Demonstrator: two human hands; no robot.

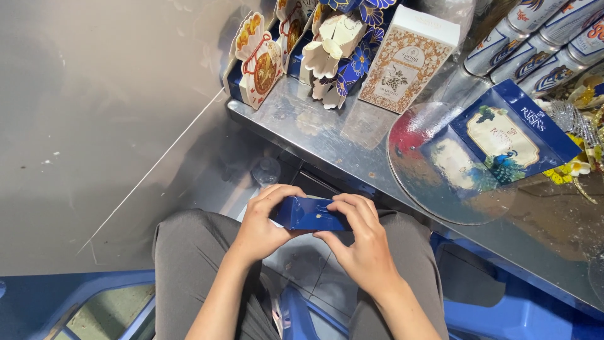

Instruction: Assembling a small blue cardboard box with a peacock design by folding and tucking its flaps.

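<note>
A steel table (327, 135) fills the upper right. On it, a flat blue carton (513, 129) is seen right of a tall cream box (408, 58). Below the table's edge, over the lap, a small blue box (309, 214) is gripped at its ends by the left hand (263, 225) and right hand (362, 242).

We count one small glossy dark-blue cardboard box (309, 214), one tall white-and-gold patterned carton (408, 60), five silver-and-blue cans (541, 44).
</note>
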